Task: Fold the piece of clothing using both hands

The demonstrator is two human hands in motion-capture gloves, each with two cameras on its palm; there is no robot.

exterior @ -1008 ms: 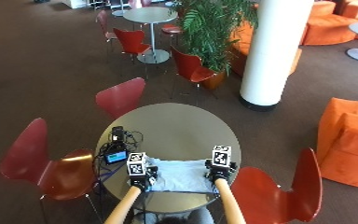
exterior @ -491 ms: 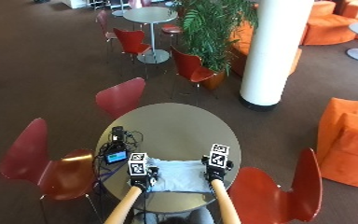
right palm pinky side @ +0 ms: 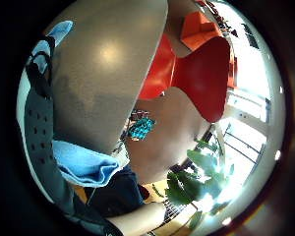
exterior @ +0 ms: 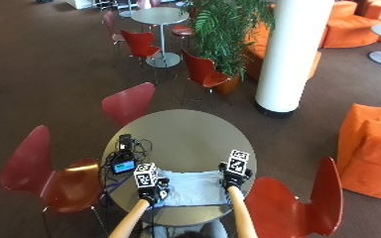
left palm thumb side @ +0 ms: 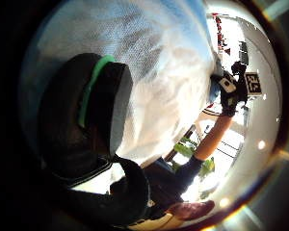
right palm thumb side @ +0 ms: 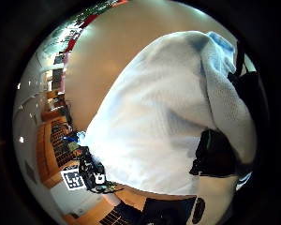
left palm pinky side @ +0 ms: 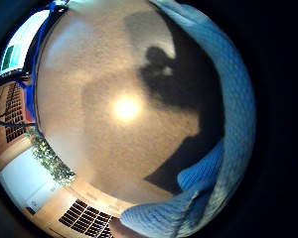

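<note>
Fingers of both gloved hands are curled onto a pale blue piece of clothing [exterior: 189,188] that lies on the near part of a round table [exterior: 184,136]. At the cloth's left edge the left hand [exterior: 152,191] grips it; the left thumb-side palm view shows a black fingertip [left palm thumb side: 103,103] pressed against the fabric, which fills most of that view. The right hand [exterior: 233,179] holds the far right corner, and its thumb-side palm view shows cloth draped over a dark finger [right palm thumb side: 216,152], with the rest of the garment spreading away across the tabletop toward the other hand. From above, the cloth lies between the two hands, stretched from one to the other, its near edge close to the table's near rim.

On the left part of the table, just far of the left hand, sits a small device [exterior: 122,165] with a lit screen amid a tangle of black cables [exterior: 130,145]. Red chairs [exterior: 45,176] stand around the table.
</note>
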